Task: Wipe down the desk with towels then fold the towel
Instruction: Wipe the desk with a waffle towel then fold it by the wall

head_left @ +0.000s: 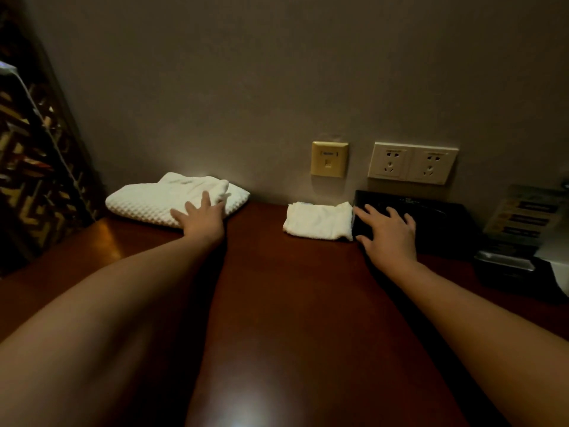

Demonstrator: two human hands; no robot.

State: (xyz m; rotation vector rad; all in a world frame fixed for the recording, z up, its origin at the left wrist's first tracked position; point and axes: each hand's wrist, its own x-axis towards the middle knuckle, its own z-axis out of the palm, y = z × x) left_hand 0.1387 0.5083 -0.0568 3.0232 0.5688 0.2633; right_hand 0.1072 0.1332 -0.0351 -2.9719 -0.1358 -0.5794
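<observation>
Obs.: both towels lie folded at the back of the desk (292, 303), against the wall. The waffle-weave towel (147, 200) is at back left. The small towel (317, 221) is mid-desk, its right edge touching the black box (446, 223).

Left hand (200, 218): fingers spread and flat, resting on the near right corner of the waffle-weave towel, gripping nothing. Right hand (388, 232): fingers spread, palm down on the black box's left end, just beside the small towel and not on it.

Judgement: wiping not yet begun — you are at the pick-up.

Method:
- Slide your right hand left onto the small towel and take it as one folded pad so no loose corner drags.
- Press with a flat palm and wipe from the wall toward you in overlapping passes.
- Use your left hand to lift or shift the waffle-weave towel — likewise the box — so the wood beneath gets covered.
- Keep the cloth below the wall sockets (412, 163), especially if damp.
- Low light: check coverage by the sheen on the wood.
</observation>
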